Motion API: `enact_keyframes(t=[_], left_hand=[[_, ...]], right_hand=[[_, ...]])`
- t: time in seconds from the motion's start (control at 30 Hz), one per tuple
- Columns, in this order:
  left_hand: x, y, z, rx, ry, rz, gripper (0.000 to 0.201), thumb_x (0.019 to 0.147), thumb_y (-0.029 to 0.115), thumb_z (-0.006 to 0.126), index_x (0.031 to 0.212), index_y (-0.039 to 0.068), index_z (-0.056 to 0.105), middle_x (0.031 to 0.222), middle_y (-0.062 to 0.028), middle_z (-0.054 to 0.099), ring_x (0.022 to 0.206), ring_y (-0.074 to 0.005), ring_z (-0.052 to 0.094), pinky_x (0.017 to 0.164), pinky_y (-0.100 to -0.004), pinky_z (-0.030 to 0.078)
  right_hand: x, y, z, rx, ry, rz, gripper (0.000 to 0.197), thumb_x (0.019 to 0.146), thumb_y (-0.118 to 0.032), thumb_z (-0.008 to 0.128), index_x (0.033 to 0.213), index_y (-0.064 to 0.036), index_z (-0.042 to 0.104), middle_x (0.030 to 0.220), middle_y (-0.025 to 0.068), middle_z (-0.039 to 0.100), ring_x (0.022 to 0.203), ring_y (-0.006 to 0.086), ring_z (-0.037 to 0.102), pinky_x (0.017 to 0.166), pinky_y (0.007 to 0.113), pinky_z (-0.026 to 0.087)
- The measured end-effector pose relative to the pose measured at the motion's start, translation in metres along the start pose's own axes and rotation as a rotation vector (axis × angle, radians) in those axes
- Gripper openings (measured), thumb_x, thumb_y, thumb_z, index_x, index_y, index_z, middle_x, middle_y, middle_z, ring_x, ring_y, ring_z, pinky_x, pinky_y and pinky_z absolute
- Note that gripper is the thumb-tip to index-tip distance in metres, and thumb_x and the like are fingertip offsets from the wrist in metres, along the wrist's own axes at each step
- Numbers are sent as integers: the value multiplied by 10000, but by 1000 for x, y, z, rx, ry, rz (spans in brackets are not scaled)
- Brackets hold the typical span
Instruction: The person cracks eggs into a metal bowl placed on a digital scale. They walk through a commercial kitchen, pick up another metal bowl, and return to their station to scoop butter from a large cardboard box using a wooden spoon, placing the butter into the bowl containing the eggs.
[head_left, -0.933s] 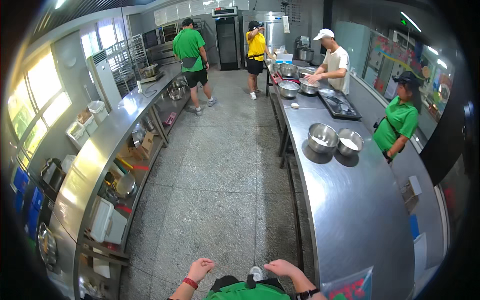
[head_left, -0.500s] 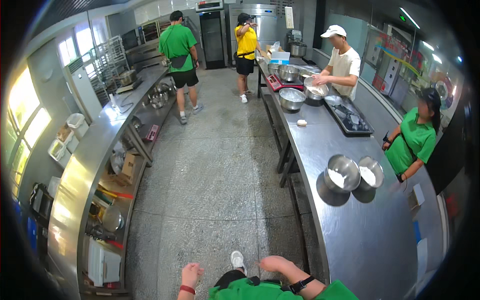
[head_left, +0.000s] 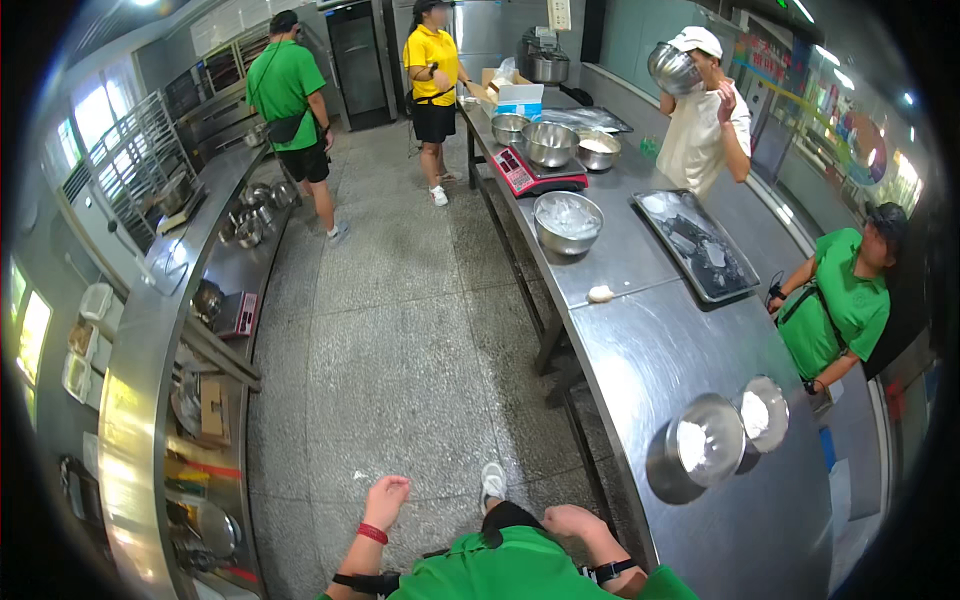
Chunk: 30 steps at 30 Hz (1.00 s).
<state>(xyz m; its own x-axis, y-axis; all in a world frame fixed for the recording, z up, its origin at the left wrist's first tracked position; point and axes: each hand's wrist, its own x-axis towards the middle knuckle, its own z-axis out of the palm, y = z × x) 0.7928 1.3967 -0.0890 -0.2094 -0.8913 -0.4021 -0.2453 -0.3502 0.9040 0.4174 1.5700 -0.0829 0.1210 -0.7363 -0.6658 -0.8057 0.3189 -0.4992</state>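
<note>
My left hand [head_left: 386, 498] hangs over the floor in front of me, its fingers curled in and a red band on the wrist. Lower right, my right hand [head_left: 576, 521] is closed beside my body, near the edge of the steel table [head_left: 720, 530]. Neither hand shows anything held, and both are apart from the table. Closest on that table are two steel bowls, a larger bowl [head_left: 726, 440] and a smaller bowl [head_left: 776, 425], each with white powder inside. Beyond them lie a small pale lump [head_left: 600, 294] and a black tray [head_left: 690, 245] dusted white.
A long steel counter [head_left: 140, 400] with loaded lower shelves runs along the left. Farther along the right table are a bowl with clear plastic [head_left: 568, 222] and a red scale [head_left: 515, 172]. A co-worker in white [head_left: 690, 140] lifts a steel bowl [head_left: 675, 68]; others stand around.
I have moved forward, so the near bowls appear closer and lower. The co-worker in white has raised a bowl from the table to head height. The person in yellow has lowered an arm.
</note>
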Motion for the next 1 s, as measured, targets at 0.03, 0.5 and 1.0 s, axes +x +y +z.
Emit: enact_keyframes(t=[0.03, 0.5, 1.0], left_hand=[[22, -5, -6, -17, 57, -6, 149, 914, 88, 680, 1040, 15, 650, 879, -51, 695, 755, -122, 641, 713, -272, 535], [300, 152, -29, 129, 19, -138, 155, 906, 104, 639, 998, -21, 647, 738, -59, 671, 650, -146, 655, 619, -270, 522], [736, 373, 60, 201, -469, 235, 141, 980, 115, 555, 995, 8, 645, 823, -58, 691, 742, -114, 636, 686, -271, 515]], right_hand=[[17, -12, -22, 20, -58, -1, 346, 905, -302, 516, 1023, -40, 709, 1038, 231, 690, 994, 427, 649, 869, 486, 515], [252, -57, -335, 335, 356, -45, 365, 949, -384, 595, 856, -34, 629, 800, 197, 647, 760, 337, 651, 696, 423, 503], [343, -20, -482, 2037, 1176, 153, 853, 986, -681, 336, 1504, -14, 221, 1290, 251, 535, 883, 365, 672, 778, 438, 551]])
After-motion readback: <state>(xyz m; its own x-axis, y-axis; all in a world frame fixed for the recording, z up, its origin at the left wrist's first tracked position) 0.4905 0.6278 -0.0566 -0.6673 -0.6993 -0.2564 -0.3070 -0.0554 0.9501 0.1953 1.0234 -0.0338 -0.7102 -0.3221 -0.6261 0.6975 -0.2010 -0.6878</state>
